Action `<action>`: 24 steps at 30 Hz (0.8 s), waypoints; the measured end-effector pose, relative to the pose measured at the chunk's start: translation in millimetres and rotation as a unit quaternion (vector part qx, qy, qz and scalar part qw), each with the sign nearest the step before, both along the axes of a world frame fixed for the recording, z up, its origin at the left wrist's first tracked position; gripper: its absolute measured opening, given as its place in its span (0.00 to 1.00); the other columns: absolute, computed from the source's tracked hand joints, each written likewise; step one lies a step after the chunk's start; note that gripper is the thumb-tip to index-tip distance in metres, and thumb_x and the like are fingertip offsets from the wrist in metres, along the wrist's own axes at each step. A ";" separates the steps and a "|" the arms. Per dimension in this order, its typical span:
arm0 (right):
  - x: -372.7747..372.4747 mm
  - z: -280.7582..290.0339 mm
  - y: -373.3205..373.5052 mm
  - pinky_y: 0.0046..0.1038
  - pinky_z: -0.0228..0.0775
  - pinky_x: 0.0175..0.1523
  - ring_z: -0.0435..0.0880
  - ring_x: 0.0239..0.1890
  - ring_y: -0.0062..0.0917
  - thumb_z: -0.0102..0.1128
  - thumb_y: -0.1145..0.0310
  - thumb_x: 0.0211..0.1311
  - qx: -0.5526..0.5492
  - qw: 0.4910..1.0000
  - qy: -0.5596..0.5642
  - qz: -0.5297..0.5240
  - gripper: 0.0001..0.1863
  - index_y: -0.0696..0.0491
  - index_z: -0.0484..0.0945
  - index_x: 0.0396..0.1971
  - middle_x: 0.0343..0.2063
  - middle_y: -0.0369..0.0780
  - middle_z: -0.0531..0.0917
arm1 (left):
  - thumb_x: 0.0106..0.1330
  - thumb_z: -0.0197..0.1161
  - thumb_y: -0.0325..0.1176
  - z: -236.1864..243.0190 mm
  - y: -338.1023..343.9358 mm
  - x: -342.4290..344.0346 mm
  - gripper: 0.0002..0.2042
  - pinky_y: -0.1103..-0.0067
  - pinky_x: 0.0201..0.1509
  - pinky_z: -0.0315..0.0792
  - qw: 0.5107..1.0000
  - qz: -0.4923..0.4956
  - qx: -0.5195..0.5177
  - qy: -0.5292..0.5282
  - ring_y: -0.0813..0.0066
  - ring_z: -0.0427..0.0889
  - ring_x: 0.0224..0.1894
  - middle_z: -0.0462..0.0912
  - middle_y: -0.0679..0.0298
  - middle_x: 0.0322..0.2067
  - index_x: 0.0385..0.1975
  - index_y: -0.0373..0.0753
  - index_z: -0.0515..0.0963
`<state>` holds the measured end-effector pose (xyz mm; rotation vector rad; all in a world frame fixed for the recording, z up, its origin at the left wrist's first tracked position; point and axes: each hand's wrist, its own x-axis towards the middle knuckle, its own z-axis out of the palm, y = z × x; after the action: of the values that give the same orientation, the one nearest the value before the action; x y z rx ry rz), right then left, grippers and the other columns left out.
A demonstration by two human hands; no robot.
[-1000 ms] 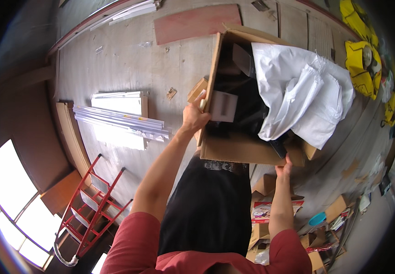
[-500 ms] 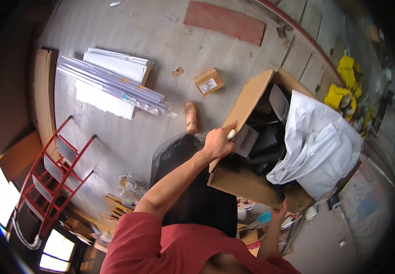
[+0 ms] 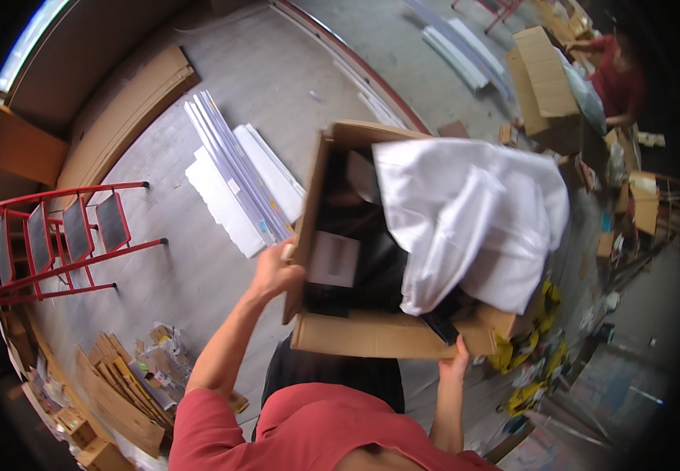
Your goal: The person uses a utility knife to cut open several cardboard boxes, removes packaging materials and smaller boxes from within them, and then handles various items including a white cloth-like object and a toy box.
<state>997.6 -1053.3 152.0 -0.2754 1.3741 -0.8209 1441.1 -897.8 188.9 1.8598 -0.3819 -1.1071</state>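
Cardboard box [image 3: 371, 334] is held above the floor [image 3: 183, 306], at the centre of the scene, before the person's body. Left hand [image 3: 279, 271] is closed on its left wall; right hand [image 3: 455, 361] grips the near edge, toward the right corner. White sheet [image 3: 473, 220] covers the right part of the opening. Pale block [image 3: 334, 259] shows inside, left. Red step ladder [image 3: 77, 230] is at left; white panels [image 3: 222, 208] lie beyond the left hand.

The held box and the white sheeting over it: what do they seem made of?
The box looks like matte corrugated cardboard: brown, stiff walls and folding flaps. The white sheeting seems thin plastic, given its faint sheen and loose folds, though fabric is possible.
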 end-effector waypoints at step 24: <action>566.2 -6.5 -272.6 0.29 0.72 0.40 0.78 0.34 0.29 0.59 0.78 0.49 -0.069 0.902 -0.036 0.424 0.17 0.64 0.73 0.41 0.34 0.43 0.79 | 0.40 0.52 0.17 46.2 -3.7 163.5 0.17 0.82 0.33 0.70 0.856 0.513 -0.005 -0.059 0.76 0.76 0.29 0.76 0.65 0.28 0.34 0.33 0.74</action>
<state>1563.8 -1325.8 145.5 -0.8724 0.9727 -0.1853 1604.7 -901.5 235.0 1.7275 0.5190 -0.2429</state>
